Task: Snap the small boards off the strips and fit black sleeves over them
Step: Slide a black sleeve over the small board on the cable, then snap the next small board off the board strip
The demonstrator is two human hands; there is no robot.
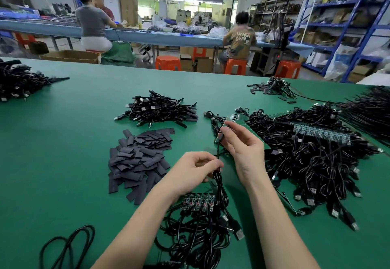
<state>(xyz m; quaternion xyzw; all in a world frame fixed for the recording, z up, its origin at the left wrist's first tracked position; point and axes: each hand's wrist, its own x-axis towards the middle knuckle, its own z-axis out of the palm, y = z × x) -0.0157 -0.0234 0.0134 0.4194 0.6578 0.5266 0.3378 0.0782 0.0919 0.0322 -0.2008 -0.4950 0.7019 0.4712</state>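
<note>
You are in an electronics assembly workshop. Your green table [73, 104] holds heaps of black cables [156, 108], sleeves [139, 159] and board strips [198, 202]. Ahead, workers [240, 40] sit on orange stools [168, 62] at a long blue bench [147, 36]. Blue shelves [346, 25] with boxes stand on your right.

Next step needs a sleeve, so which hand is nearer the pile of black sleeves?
Left. The left hand pinches a black cable just right of the sleeve pile; the right hand grips the same cable higher, farther right.
</note>
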